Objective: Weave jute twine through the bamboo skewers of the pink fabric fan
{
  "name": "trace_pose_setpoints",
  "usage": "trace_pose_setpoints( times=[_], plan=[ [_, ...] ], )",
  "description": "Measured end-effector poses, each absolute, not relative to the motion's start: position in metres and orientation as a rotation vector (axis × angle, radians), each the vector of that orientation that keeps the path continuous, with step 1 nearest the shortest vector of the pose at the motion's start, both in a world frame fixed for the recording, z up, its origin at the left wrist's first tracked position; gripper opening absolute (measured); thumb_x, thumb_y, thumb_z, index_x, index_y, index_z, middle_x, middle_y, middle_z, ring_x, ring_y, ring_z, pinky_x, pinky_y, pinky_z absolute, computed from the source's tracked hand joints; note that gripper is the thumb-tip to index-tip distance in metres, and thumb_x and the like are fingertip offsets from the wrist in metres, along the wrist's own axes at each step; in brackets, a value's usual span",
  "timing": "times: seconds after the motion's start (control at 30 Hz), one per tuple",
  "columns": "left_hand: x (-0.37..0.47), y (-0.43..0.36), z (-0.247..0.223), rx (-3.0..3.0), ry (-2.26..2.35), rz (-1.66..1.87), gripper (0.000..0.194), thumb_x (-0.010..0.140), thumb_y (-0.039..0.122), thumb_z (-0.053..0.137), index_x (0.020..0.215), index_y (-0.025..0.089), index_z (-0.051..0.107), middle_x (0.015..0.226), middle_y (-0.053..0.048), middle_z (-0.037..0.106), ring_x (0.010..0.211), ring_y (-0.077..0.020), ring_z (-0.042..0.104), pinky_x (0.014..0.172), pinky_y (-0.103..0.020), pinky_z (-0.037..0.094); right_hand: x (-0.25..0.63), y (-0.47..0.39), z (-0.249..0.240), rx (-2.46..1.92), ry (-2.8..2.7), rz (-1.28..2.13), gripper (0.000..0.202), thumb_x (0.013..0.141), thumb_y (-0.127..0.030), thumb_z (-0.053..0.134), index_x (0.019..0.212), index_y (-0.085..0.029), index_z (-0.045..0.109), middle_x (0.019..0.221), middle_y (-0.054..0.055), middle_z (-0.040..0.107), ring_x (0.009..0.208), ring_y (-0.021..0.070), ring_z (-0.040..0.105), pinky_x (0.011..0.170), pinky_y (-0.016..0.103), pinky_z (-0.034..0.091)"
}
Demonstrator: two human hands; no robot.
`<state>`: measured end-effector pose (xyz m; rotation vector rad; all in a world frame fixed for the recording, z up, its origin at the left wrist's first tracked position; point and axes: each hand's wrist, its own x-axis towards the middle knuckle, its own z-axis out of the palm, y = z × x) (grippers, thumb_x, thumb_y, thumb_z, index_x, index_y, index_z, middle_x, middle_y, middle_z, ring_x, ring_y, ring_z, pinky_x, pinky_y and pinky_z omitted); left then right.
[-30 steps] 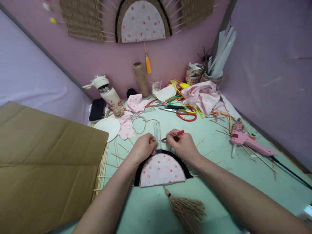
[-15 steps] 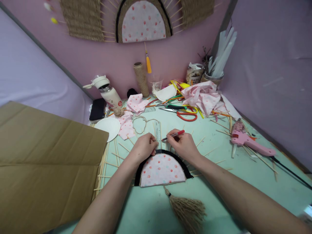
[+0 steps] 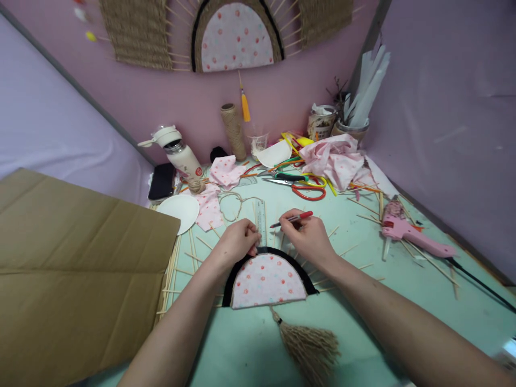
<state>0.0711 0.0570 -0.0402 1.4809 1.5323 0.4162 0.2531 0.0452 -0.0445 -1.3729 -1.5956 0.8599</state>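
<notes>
A half-round piece (image 3: 268, 280) covered in pink dotted fabric with a black rim lies on the table, thin wooden sticks fanning out from its curve. My left hand (image 3: 242, 239) pinches a clear ruler (image 3: 261, 217) near its lower end, where it stands against the top of the black rim. In my right hand (image 3: 308, 234) is a red pen (image 3: 292, 219), its tip pointing left, a little apart from the ruler. A twine tassel (image 3: 308, 344) hangs off the straight lower edge of the piece.
Cardboard (image 3: 80, 269) covers the left side. A pink glue gun (image 3: 415, 234) with a cord lies at right among loose sticks. Scissors (image 3: 308, 189), crumpled fabric (image 3: 334, 158), a twine spool (image 3: 233, 131) and a bottle (image 3: 181, 156) stand or lie at the back.
My right hand has moved slightly right with the pen, whose tip has come away from beside the ruler. The left hand and ruler look unmoved.
</notes>
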Motion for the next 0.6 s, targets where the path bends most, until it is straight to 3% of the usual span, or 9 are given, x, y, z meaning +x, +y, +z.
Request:
trace_pose_setpoints(
  times=[0.23,0.43,0.6],
  plan=[
    [0.054,0.062,-0.019,1.472,1.562,0.596,0.02,0.075,0.032,0.059,0.087,0.019,0.051,0.052,0.006,0.056,0.043,-0.0113,0.056,0.047,-0.023,0.042,0.275,0.042,-0.018,-1.546,-1.963,0.817,0.027,0.086,-0.021,0.038,0.104,-0.02,0.06,0.066,0.001,0.065,0.059,0.0136,0.058,0.057,0.023,0.037],
    [0.067,0.057,-0.027,1.583,1.53,0.569,0.015,0.078,0.03,0.053,0.088,0.02,0.05,0.05,0.007,0.054,0.044,-0.0119,0.055,0.047,-0.023,0.04,0.29,0.01,0.006,-1.543,-2.667,0.581,0.016,0.076,-0.014,0.053,0.09,-0.019,0.057,0.077,0.003,0.064,0.066,0.0159,0.057,0.052,0.024,0.029],
    [0.079,0.054,-0.04,1.624,1.509,0.558,0.012,0.08,0.029,0.049,0.089,0.021,0.051,0.052,0.007,0.055,0.044,-0.0108,0.055,0.049,-0.023,0.041,0.285,-0.008,-0.012,-1.404,-2.82,0.503,0.038,0.067,-0.016,0.065,0.104,-0.016,0.055,0.093,0.008,0.064,0.084,0.0216,0.058,0.06,0.027,0.038]
  ],
)
